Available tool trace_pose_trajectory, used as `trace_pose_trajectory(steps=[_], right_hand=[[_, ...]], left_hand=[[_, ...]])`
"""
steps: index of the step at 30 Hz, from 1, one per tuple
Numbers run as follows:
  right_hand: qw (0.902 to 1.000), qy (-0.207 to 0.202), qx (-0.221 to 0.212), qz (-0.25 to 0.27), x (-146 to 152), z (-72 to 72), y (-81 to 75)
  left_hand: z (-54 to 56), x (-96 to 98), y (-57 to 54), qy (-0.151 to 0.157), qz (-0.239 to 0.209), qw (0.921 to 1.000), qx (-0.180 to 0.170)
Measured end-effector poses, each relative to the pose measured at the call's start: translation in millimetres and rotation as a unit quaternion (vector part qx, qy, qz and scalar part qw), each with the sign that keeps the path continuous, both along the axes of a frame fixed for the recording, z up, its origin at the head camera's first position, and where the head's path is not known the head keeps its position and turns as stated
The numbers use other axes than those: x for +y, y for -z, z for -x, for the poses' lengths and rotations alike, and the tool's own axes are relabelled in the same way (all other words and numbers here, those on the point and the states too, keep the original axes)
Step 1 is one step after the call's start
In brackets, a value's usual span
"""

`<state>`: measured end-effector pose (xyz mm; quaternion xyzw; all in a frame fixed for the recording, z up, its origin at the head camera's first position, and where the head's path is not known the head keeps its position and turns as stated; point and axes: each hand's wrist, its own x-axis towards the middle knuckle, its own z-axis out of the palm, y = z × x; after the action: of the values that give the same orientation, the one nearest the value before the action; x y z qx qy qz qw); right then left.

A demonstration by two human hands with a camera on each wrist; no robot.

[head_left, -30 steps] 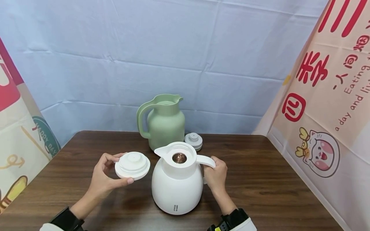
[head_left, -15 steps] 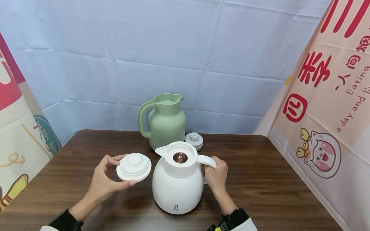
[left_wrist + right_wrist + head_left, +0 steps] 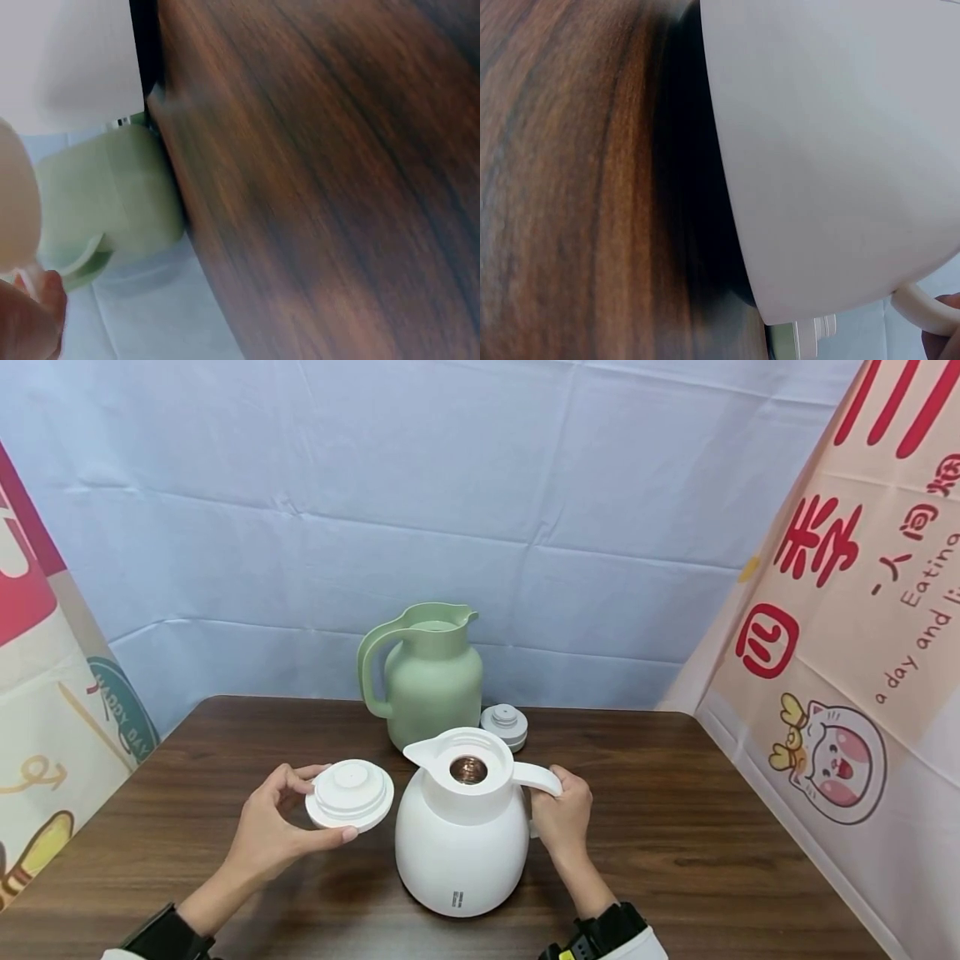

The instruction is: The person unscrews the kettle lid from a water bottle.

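A white thermos jug (image 3: 461, 852) stands upright on the table, its round coppery mouth uncovered and its spout pointing left. My right hand (image 3: 562, 810) grips the jug's handle (image 3: 536, 777), on the right side. To the left of the jug, my left hand (image 3: 277, 827) pinches a round white lid (image 3: 351, 793) by its edge, thumb below and fingers above, with its stepped side facing up. The lid is held apart from the jug. In the right wrist view the jug's white body (image 3: 832, 165) fills much of the picture, fingers just showing at the handle.
Behind the white jug stands a green thermos jug (image 3: 433, 685), handle to the left. A small greyish-white lid (image 3: 504, 724) lies beside it. A pale blue cloth (image 3: 480, 510) hangs behind the wooden table (image 3: 675, 843), with printed cloths (image 3: 825, 677) at the sides.
The lid in my left hand has shifted slightly right and down, its stepped side now facing up more fully. My right hand and the white jug stay in place.
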<state>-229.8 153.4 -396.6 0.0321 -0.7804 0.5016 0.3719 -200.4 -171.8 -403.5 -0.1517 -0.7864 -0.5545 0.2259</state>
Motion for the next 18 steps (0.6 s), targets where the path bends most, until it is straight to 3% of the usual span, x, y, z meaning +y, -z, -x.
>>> trace_pose_trajectory(steps=[7, 12, 18], right_hand=[[1.0, -0.004, -0.001, 0.008, -0.6, -0.4, 0.1], [1.0, -0.004, 0.0, 0.006, -0.6, -0.7, -0.2], [1.0, -0.004, 0.002, 0.005, -0.7, -1.0, -0.3]], left_hand=[[-0.7, -1.4, -1.0, -0.06, 0.087, 0.9909, -0.084], [0.3, -4.0, -0.8, -0.059, 0.112, 0.9834, -0.129], [3.6, -6.2, 1.7, -0.06, 0.129, 0.9776, -0.155]])
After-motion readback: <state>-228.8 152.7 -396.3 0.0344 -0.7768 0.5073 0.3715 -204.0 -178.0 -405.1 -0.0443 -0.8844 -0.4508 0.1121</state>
